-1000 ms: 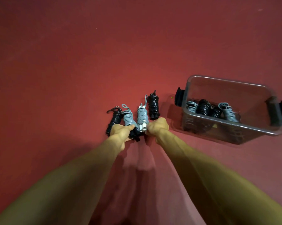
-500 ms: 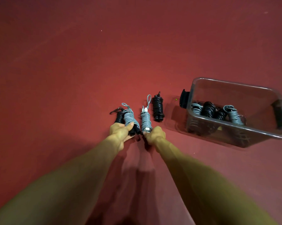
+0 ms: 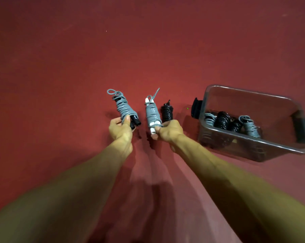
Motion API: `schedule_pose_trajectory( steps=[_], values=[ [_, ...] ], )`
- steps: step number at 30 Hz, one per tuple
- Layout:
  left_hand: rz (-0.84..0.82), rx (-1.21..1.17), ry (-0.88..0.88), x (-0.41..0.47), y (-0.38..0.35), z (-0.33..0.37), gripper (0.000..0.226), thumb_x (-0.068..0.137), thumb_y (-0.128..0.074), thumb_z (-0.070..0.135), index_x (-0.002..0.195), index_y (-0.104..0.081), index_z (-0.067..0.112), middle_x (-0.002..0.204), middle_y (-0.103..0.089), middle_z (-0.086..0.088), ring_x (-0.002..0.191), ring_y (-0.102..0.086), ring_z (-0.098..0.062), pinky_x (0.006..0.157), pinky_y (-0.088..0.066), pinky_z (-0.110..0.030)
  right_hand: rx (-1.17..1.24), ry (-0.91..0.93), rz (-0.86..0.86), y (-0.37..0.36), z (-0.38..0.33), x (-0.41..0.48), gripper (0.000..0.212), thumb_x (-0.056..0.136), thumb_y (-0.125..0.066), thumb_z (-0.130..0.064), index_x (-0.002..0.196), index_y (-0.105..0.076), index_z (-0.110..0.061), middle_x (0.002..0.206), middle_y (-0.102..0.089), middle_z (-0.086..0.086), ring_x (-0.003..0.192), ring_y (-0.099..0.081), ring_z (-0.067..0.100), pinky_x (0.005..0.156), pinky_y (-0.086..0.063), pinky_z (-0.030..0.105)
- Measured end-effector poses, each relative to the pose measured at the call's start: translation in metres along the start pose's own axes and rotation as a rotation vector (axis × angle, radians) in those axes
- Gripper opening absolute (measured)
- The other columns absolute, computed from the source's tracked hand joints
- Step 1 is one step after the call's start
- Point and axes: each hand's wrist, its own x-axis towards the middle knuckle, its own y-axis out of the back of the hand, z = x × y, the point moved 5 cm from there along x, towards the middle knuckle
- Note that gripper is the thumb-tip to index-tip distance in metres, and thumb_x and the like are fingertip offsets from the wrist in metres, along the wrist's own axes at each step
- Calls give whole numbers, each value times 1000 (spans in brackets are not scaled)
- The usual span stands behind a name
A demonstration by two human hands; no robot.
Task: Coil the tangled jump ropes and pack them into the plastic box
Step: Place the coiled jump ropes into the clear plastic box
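Red floor (image 3: pixel 148 50); two hands (image 3: pixel 121 130) (image 3: pixel 169 131) grip two ropes (image 3: pixel 124 109) (image 3: pixel 152 113); box (image 3: pixel 244 91) holds four.

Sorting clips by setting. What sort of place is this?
Likely a gym or sports-hall floor, though no walls show: plain red floor all round, coiled jump ropes held in the left hand and right hand, more in a clear plastic box.

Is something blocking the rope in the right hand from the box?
Nothing visible blocks the way. The plastic box has no lid on, and nothing lies between it and the right hand with its white-handled rope. A black coiled rope lies on the floor just beyond that hand, off the path.
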Motion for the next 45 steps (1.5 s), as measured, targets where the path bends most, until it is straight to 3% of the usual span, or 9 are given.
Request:
schedule_pose_trajectory(
  steps=[5,9,13,18,25,28,34,38,45],
  values=[
    [-170,-57,-56,-29,-43,33,11,95,-60,9,102,-52,10,85,-61,-4,72,-61,-15,71,-57,-31,128,91,11,51,-40,-15,14,91,-63,-7,104,-62,-1,88,-69,13,71,-70,24,80,-59,44],
    [-333,88,-112,-65,-86,36,13,89,-70,16,94,-57,15,94,-67,-9,84,-63,-22,84,-53,-39,178,98,113,112,-46,-33,8,94,-59,-9,94,-64,-3,65,-65,7,56,-65,16,50,-53,25],
    [-459,183,-163,-108,-132,27,16,86,-73,18,97,-66,8,88,-67,-6,77,-60,-17,70,-50,-30,159,55,266,179,-34,-50,16,88,-62,-9,72,-62,-7,60,-66,8,56,-65,19,56,-52,28],
    [-524,443,-230,-151,-163,11,23,83,-76,29,67,-62,20,74,-63,0,71,-53,-13,64,-41,-26,175,-28,409,239,-15,-70,18,63,-66,-12,75,-68,1,62,-69,13,64,-69,29,72,-59,49],
    [-512,599,-240,-180,-180,-8,26,87,-72,23,70,-64,5,64,-58,-5,56,-61,-16,41,-41,-18,-87,-64,525,281,11,-72,12,82,-68,-17,78,-67,-6,74,-63,10,64,-58,23,53,-42,25],
    [-578,651,-271,-178,-186,-9,24,93,-65,24,76,-63,7,77,-62,-5,69,-73,-28,63,-59,-32,-201,-40,504,277,9,-66,19,80,-74,-26,82,-69,-7,83,-67,10,75,-63,25,51,-42,23],
    [-692,933,-472,-180,-198,-10,35,93,-53,12,125,-65,21,120,-64,-14,102,-66,-36,93,-53,-39,-370,-11,538,265,1,-63,13,78,-58,-10,80,-68,-3,87,-66,16,78,-62,33,69,-50,32],
    [-641,880,-611,-179,-186,8,36,93,-47,5,116,-71,19,125,-65,-7,114,-60,-28,94,-48,-30,-433,192,534,240,-20,-66,22,81,-56,-2,91,-75,-6,99,-70,16,97,-63,33,84,-45,29],
    [-299,721,-472,-93,-112,30,37,85,-46,-2,84,-71,25,103,-72,-6,102,-64,-26,85,-47,-27,-478,555,328,145,-60,-58,21,87,-56,-4,98,-73,-9,99,-73,11,96,-64,25,87,-40,25]
  ],
)
